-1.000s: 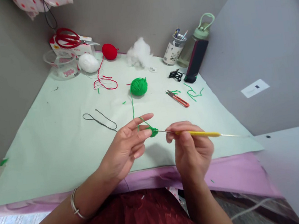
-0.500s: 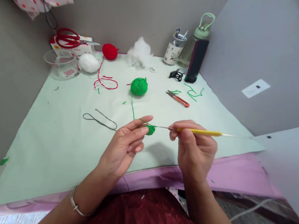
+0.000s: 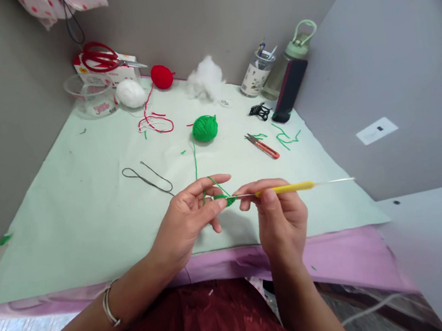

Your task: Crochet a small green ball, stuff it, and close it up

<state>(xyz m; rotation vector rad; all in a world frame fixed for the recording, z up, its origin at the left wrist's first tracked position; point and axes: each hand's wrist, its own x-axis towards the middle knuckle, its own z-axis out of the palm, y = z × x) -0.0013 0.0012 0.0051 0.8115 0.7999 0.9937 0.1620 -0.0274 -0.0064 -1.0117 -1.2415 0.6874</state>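
Note:
My left hand [image 3: 189, 213] pinches a small green crochet piece [image 3: 230, 201], mostly covered by the thumb and fingers. Green yarn runs over its raised index finger and back to the green yarn ball [image 3: 205, 128] on the table. A crochet hook [image 3: 285, 188] with a yellow handle is in my right hand [image 3: 279, 209], held between thumb and fingers. The hook's thin metal shaft reaches left to the crochet piece by my left thumb; its very tip is hard to make out. The other metal end sticks out to the right.
Orange thread snips [image 3: 262, 146] and green yarn scraps [image 3: 287, 137] lie at right, near a black claw clip [image 3: 260, 111], a phone [image 3: 290, 90] and a bottle [image 3: 285, 67]. Behind are white stuffing [image 3: 206, 79], red yarn [image 3: 162, 77], white yarn [image 3: 131, 93], a plastic tub [image 3: 94, 103] and red-handled scissors [image 3: 101, 57].
My right hand has moved left, bringing the hook closer to my left hand and nearly level. The crochet piece has turned and is more covered by my left thumb. My left index finger has lifted the yarn.

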